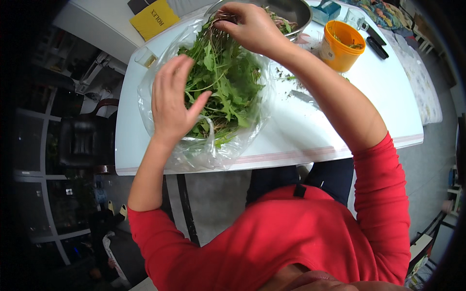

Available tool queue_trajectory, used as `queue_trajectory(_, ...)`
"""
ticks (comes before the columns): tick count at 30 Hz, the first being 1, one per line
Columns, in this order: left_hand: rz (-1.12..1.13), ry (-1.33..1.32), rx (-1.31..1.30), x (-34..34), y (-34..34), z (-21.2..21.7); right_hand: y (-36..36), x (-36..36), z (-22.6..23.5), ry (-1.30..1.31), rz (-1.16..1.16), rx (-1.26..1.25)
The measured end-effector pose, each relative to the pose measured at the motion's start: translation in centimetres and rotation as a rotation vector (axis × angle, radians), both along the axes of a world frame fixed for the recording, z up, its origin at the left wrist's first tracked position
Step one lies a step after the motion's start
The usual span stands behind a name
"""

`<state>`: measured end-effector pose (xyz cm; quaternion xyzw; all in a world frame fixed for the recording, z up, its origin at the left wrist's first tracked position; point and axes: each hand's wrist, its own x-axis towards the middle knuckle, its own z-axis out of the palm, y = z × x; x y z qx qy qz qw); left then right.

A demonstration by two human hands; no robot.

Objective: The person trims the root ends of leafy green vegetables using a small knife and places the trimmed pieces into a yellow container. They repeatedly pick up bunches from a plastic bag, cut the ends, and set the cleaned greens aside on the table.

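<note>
My right hand [252,28] is closed round the reddish stem ends of a bunch of leafy greens [221,72], holding it up so the leaves hang down. Below, more greens lie in a clear plastic bag [242,141] whose mouth is spread wide. My left hand [170,99] is at the left side of the leaves, thumb and fingers apart, gripping nothing. Whether its fingertips touch the leaves I cannot tell. Behind my right hand sits a metal bowl [305,17] with some stems and leaves in it, partly hidden by the hand.
An orange tub [342,57] with plant scraps stands at the right on the white table [310,133]. Nearby are a knife [305,98], dirt crumbs and a black-handled object [376,47]. A glass [145,57] stands left of the bag, with a yellow packet [154,20] beyond.
</note>
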<state>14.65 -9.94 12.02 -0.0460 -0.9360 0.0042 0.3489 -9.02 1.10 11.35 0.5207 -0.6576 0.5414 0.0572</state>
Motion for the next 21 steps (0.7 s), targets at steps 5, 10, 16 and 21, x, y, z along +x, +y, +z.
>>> queue_trajectory(5, -0.159, -0.318, -0.216, 0.8, 2.5, -2.6, 0.9, 3.5, 2.9, -0.154, 0.051, -0.098)
queue_trajectory(10, -0.14, -0.311, -0.315, 0.4, 2.1, -4.2, 0.9, 0.9, 2.0, -0.294, 0.108, -0.117)
queue_trajectory(16, -0.134, -0.349, -0.364, 1.1, 1.3, -4.9, 3.3, -2.6, 3.0, -0.211, 0.022, -0.341)
queue_trajectory(21, -0.014, -0.438, -0.293, 1.1, 0.0, -5.8, 4.9, -5.4, 6.0, -0.342, 0.263, -0.315)
